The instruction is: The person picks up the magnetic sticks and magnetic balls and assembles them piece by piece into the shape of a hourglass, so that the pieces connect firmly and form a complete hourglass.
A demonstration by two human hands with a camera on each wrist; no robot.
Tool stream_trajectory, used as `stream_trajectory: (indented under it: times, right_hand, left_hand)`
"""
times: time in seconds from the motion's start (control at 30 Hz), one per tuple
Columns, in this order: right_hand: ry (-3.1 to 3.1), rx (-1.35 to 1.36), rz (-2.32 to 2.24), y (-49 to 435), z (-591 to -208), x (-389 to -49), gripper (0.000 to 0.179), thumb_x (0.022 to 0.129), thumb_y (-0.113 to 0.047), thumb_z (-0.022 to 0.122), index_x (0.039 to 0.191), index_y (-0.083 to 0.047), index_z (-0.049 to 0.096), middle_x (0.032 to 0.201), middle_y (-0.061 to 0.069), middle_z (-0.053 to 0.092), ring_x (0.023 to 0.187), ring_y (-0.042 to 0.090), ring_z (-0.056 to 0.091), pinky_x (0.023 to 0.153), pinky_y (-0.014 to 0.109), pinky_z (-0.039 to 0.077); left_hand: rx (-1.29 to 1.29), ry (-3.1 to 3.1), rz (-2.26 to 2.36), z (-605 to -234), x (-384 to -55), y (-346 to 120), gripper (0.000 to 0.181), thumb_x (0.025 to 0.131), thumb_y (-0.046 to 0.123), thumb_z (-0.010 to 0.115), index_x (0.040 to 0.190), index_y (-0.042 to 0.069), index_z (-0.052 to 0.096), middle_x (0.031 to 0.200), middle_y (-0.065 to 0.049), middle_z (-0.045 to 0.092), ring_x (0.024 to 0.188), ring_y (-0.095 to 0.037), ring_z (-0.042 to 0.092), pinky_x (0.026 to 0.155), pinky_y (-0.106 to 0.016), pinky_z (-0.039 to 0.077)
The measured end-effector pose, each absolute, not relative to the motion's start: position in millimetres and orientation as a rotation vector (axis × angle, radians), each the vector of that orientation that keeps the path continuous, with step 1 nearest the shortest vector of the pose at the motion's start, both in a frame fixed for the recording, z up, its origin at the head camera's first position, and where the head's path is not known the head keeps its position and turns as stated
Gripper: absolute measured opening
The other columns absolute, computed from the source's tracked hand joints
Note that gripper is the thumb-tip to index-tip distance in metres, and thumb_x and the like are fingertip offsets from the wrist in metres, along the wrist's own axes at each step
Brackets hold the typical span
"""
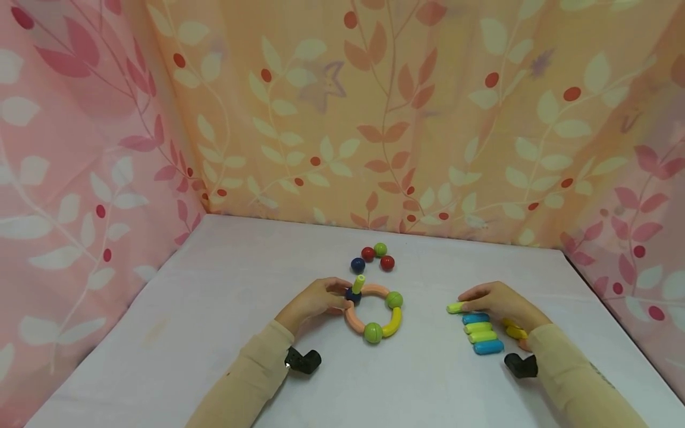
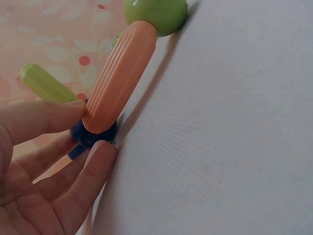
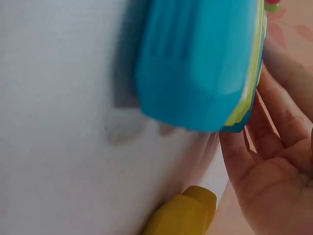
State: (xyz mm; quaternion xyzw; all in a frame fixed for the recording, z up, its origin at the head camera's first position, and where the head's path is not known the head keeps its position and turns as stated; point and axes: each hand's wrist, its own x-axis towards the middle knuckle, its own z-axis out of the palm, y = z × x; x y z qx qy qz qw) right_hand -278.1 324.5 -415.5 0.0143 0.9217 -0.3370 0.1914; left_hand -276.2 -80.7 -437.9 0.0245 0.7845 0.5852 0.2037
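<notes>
My left hand grips the dark blue ball of a ring of toy pieces, thumb against a peach curved rod. A light green rod sticks up from that ball. Two green balls, a yellow curved rod and more peach rods form the rest of the ring. At the right, my right hand pinches the end of a light green straight rod. Just below that hand lies a row of blue rods and green rods; in the right wrist view they partly hide the fingers.
Beyond the ring, two red balls, a dark blue ball and a green ball sit on the white table. Yellow curved rods lie beside my right wrist. Patterned cloth hangs behind the table and along both sides.
</notes>
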Motion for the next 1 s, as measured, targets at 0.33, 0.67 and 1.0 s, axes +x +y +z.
stream_trajectory:
  times: [0.33, 0.67, 1.0]
  right_hand:
    - [2.675, -0.055, -0.902, 296, -412, -286, 0.040, 0.084, -0.037, 0.078, 0.115, -0.010, 0.074, 0.118, 0.012, 0.070, 0.102, 0.024, 0.058, 0.091, 0.044, 0.052]
    - [2.606, -0.142, -1.239, 234, -409, -288, 0.046, 0.087, -0.039, 0.075, 0.124, -0.014, 0.069, 0.123, 0.008, 0.069, 0.109, 0.021, 0.060, 0.100, 0.045, 0.051]
    - [2.575, -0.222, -1.390, 199, -410, -282, 0.042, 0.088, -0.025, 0.076, 0.126, -0.008, 0.068, 0.121, 0.010, 0.071, 0.116, 0.024, 0.062, 0.106, 0.051, 0.048]
  left_hand:
    - [0.072, 2.201, 1.616, -438, -276, -80, 0.047, 0.085, 0.008, 0.076, 0.129, 0.010, 0.063, 0.133, -0.013, 0.063, 0.102, -0.018, 0.067, 0.091, -0.036, 0.058]
    - [0.071, 2.205, 1.604, -443, -278, -81, 0.047, 0.085, 0.009, 0.076, 0.129, 0.011, 0.063, 0.133, -0.012, 0.063, 0.102, -0.018, 0.067, 0.092, -0.035, 0.058]
    - [0.126, 2.201, 1.634, -443, -278, -82, 0.047, 0.085, 0.008, 0.076, 0.130, 0.006, 0.062, 0.132, -0.014, 0.063, 0.108, -0.019, 0.065, 0.088, -0.034, 0.059]
